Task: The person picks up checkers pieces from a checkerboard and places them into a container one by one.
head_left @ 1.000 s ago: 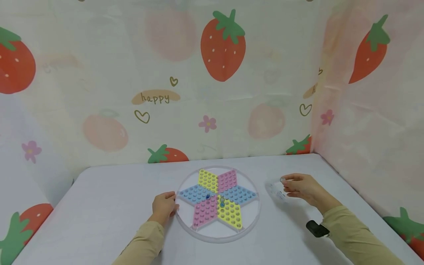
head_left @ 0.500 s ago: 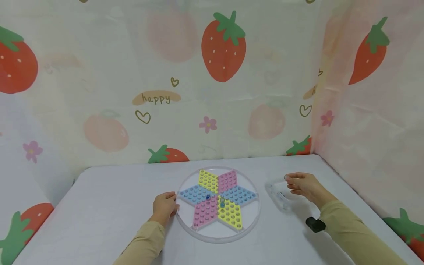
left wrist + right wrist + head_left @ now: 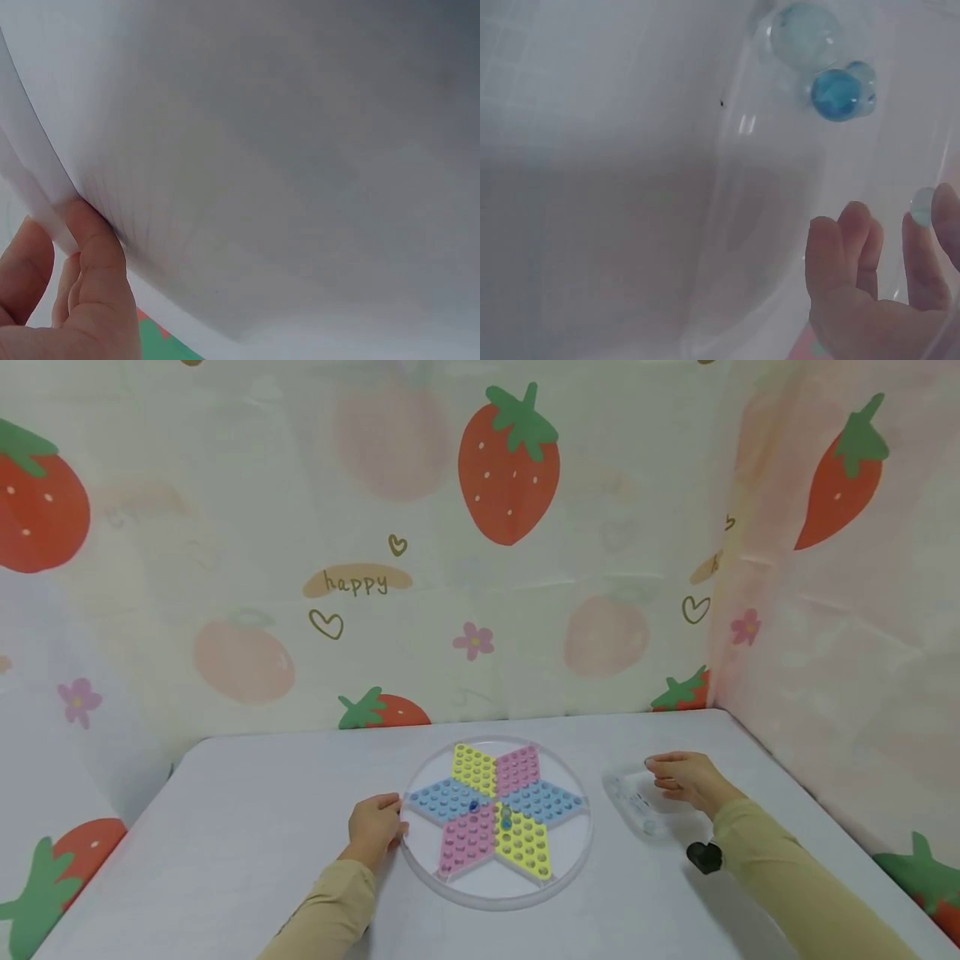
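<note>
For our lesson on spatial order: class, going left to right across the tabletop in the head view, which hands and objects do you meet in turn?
Left hand → round board with the coloured star → clear tray → right hand.

The light in here is soft, the worktop (image 3: pixel 255 827) pale, a blurred shadow beneath the right sleeve (image 3: pixel 795 868); both wrist views are dim and hazy, with small glints on the clear tray (image 3: pixel 742 154).
</note>
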Demonstrator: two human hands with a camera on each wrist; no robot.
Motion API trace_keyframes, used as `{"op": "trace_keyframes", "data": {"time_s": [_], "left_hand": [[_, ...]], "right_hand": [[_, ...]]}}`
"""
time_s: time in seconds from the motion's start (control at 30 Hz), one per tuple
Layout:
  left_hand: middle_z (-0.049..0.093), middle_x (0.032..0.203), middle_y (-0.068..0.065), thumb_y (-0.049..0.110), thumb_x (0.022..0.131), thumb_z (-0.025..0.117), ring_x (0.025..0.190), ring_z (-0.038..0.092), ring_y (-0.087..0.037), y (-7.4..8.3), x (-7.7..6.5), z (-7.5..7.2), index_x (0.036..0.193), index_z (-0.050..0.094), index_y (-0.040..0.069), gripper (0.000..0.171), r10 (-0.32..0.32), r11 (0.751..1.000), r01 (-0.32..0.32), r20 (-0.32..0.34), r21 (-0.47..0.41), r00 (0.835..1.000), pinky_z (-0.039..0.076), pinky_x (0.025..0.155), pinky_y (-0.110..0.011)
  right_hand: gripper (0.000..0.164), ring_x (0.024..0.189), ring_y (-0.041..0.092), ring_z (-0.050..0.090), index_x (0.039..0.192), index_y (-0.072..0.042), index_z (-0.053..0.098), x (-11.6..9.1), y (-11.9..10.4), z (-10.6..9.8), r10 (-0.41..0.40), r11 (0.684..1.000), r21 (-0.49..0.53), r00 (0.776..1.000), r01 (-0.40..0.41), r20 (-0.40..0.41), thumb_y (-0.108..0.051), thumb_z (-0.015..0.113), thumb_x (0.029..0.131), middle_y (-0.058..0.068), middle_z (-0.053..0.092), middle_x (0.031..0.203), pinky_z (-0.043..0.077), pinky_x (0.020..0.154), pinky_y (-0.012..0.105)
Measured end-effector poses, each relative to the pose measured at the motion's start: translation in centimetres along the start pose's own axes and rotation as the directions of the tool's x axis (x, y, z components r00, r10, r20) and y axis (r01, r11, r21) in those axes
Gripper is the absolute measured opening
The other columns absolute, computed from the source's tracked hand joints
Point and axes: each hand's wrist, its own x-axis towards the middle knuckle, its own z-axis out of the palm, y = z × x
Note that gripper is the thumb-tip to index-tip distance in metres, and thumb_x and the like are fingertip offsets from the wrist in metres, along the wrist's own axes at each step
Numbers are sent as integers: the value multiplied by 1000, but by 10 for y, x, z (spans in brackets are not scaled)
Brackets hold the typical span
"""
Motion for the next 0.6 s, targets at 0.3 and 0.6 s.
{"op": "trace_keyframes", "data": {"time_s": [0.3, 0.6], "left_hand": [[55, 133, -23, -9, 88, 54, 94, 58, -26, 1, 0, 0, 131, 54, -8, 42, -6, 1000, 6, 6, -5, 1000, 47, 57, -22], [56, 132, -22, -9, 87, 55, 92, 59, -25, 1, -1, -1, 129, 56, -7, 42, -9, 1000, 9, 0, -1, 1000, 49, 57, -24]], "right_hand": [[42, 78, 16, 53, 127, 13, 49, 20, 7, 2, 52, 997, -51, 998, -53, -33, -9, 64, 94, 3, 60, 86, 49, 71, 27], [34, 69, 14, 50, 117, 14, 57, 33, 14, 7, 55, 987, -143, 994, -67, -89, -7, 66, 91, 1, 55, 77, 48, 63, 23]]}}
